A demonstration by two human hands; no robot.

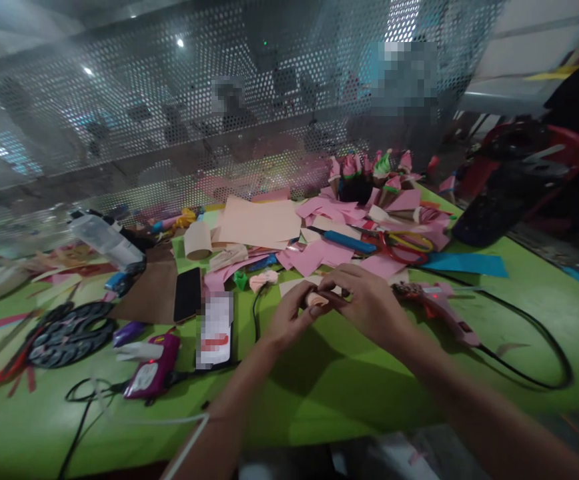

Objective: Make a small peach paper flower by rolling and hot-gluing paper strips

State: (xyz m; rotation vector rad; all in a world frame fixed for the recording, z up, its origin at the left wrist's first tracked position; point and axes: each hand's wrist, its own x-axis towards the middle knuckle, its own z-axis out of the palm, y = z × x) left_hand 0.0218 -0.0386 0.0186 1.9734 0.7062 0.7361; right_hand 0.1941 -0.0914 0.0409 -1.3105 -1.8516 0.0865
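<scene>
Over the near middle of the green table, my left hand (292, 310) and my right hand (362, 293) meet around a small roll of peach paper (317, 300). The fingers of my left hand are wrapped round it, and its coiled end faces me. My right hand's fingertips pinch at its right side; some of them are hidden behind the roll. To the right of my right hand lies a pink hot glue gun (447, 313) with a lit red light. Peach paper sheets (259, 223) and pink paper pieces (319, 257) spread beyond my hands.
A blue cutter knife (349, 241) and scissors (404, 247) lie on the paper pile. Paper ice-cream cones (382, 167) stand at the back. Two phones, a magenta device (154, 367) and cables occupy the left. A black bottle (499, 180) stands at the right edge.
</scene>
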